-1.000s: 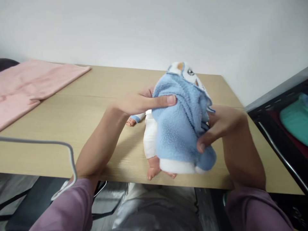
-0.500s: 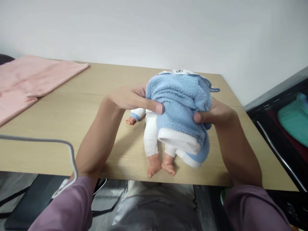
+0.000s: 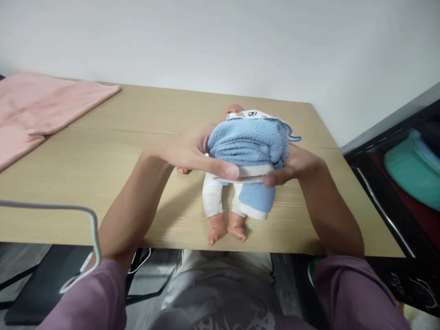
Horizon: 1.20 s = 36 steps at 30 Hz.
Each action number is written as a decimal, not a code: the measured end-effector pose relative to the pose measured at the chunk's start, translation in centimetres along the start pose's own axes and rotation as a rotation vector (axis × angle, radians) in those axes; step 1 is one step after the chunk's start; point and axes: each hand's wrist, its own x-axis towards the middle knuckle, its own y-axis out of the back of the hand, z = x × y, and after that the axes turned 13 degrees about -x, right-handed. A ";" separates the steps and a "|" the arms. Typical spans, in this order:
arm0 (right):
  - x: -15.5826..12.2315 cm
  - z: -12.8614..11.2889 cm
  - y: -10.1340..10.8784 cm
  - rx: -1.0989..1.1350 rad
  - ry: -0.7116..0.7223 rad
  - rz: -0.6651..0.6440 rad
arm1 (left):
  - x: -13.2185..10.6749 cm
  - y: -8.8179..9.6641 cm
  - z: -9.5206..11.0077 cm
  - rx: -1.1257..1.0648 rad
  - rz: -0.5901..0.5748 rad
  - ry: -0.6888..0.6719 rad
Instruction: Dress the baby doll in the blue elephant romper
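A baby doll in white trousers lies on its back on the wooden table, feet toward me. A bunched blue fleece garment with a white hem and an animal-face hood covers its upper body, only the top of the head showing. My left hand pinches the garment's left side, thumb on the hem. My right hand grips its right side. Both hands hold the fleece gathered over the doll's chest.
A pink cloth lies spread at the table's far left. A white cable loops across the near left edge. To the right stands a dark rack holding a teal cloth. A white wall is behind.
The blue garment has been drawn up from the doll's legs to its chest, baring the white trousers and feet. Both hands moved away from me with it; the doll's head now peeks out.
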 end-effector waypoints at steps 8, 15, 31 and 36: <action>-2.2 -1.5 -4.5 -0.135 -0.244 0.510 | -2.8 -5.5 -1.6 -0.006 0.330 0.063; -3.1 -2.6 -8.1 -0.373 -0.289 0.588 | -5.3 -11.5 -3.6 -0.061 0.768 0.064; -4.7 0.3 -14.0 -0.416 -0.474 0.266 | -11.7 -16.1 -6.8 -0.093 0.792 0.495; -5.2 2.4 -14.6 -0.386 -0.474 0.337 | -11.2 -15.4 -8.7 -0.119 0.777 0.446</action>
